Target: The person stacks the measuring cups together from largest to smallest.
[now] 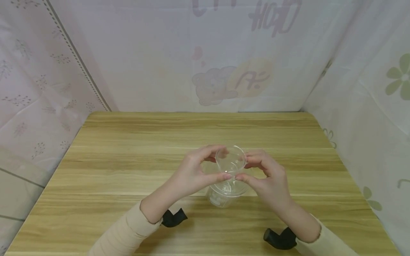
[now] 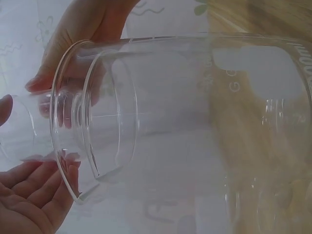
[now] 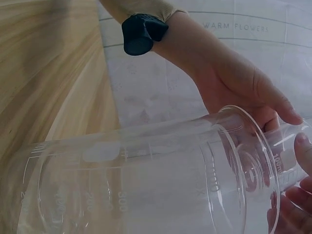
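Both hands hold a small clear glass beaker point(image 1: 230, 160), which carries a 100 ml marking in the right wrist view. The left hand point(image 1: 191, 172) grips its left side, thumb in front and fingers behind. On the opposite side, the right hand point(image 1: 270, 175) holds it between thumb and fingers. Under the small beaker stands a large clear beaker point(image 1: 219, 201) with white printed graduations. Another glass rim point(image 2: 87, 122) shows inside the large beaker's rim, as of a nested beaker. The small beaker's lower end overlaps these rims in the wrist views.
The beakers stand on a wood-grain table point(image 1: 128, 142). Pale printed curtains point(image 1: 144, 53) hang behind it and at both sides. Black mounts point(image 1: 174, 218) are on the wrists, close above the tabletop at the front.
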A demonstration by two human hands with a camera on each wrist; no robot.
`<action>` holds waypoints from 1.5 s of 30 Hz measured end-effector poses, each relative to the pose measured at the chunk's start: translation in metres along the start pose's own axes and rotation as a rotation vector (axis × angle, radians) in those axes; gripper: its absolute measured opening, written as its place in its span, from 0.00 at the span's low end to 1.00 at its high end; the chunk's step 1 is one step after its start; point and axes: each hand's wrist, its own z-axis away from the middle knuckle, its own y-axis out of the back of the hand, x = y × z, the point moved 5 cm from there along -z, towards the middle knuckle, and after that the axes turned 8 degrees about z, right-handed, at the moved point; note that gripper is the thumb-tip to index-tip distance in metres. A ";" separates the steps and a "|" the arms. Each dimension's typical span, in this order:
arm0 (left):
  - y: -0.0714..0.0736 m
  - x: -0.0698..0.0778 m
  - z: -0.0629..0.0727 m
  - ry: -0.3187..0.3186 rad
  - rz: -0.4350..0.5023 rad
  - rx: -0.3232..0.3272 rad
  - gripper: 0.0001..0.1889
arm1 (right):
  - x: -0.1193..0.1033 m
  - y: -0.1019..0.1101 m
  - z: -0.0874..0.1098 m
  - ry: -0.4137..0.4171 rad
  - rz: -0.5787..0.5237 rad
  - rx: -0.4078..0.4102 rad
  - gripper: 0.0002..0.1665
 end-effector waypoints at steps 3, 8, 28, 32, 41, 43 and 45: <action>0.000 0.000 0.000 -0.014 0.012 -0.033 0.29 | 0.001 0.001 0.001 0.008 -0.037 -0.004 0.25; 0.001 0.000 0.000 -0.018 0.037 -0.102 0.30 | 0.003 0.003 0.002 0.022 -0.131 -0.011 0.25; -0.005 -0.003 -0.003 0.006 -0.048 -0.218 0.39 | 0.008 0.000 0.006 -0.064 -0.089 -0.083 0.33; -0.006 -0.003 -0.002 0.010 -0.055 -0.225 0.41 | 0.009 -0.002 0.007 -0.104 -0.085 -0.112 0.35; -0.005 -0.004 -0.003 -0.008 0.007 -0.182 0.43 | 0.008 -0.002 0.005 -0.065 -0.066 -0.109 0.35; -0.004 -0.004 -0.003 -0.015 0.009 -0.173 0.43 | 0.007 -0.001 0.004 -0.051 -0.067 -0.102 0.35; -0.003 -0.004 -0.003 -0.019 0.007 -0.168 0.42 | 0.007 -0.001 0.004 -0.047 -0.072 -0.098 0.34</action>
